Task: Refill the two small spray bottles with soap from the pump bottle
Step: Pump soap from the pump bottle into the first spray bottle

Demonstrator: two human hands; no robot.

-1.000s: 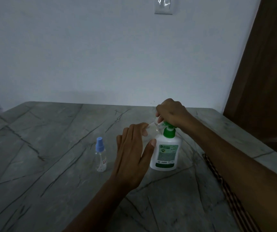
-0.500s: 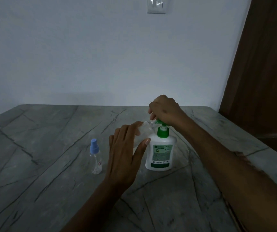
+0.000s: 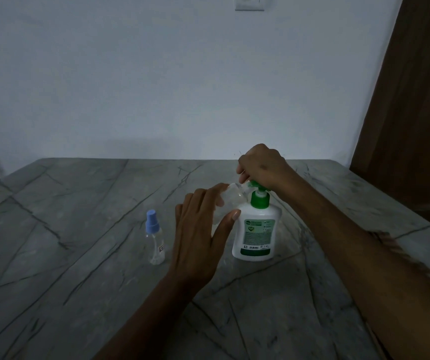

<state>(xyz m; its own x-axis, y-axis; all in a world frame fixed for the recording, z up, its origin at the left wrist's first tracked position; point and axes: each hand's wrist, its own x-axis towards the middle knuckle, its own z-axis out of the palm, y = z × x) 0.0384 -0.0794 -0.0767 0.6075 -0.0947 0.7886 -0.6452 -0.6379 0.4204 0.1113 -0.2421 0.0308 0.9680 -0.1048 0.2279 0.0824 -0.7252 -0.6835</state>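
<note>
Fingers (image 3: 203, 203) of the left hand (image 3: 198, 237) are curled round a small clear spray bottle (image 3: 230, 197) w/ its cap off, thumb on the near side, holding it tilted so its open neck points up-right toward the spout of the pump bottle (image 3: 256, 229). Right hand (image 3: 262, 166) sits on top of the pump bottle's green pump head (image 3: 259, 197), fingers bent down over it and pressing; the spout tip is hidden under that hand, so whether soap is flowing can't be told. The pump bottle, white w/ a green label, stands upright on the gray marbled tabletop (image 3: 79, 229), and the held bottle is just left of its neck, touching or nearly touching it; lighting is too dim to say which. A second spray bottle (image 3: 154, 237), clear w/ a light-blue spray cap on, stands upright on the tabletop well left of the pump bottle, beyond the left hand and apart from it. How much liquid either small bottle holds can't be told. Behind the pump bottle rises a plain pale wall w/ a switch plate (image 3: 249, 3) high above it. A brown wooden door (image 3: 416, 113) stands to the right of the pump bottle, past the tabletop's far right corner.
</note>
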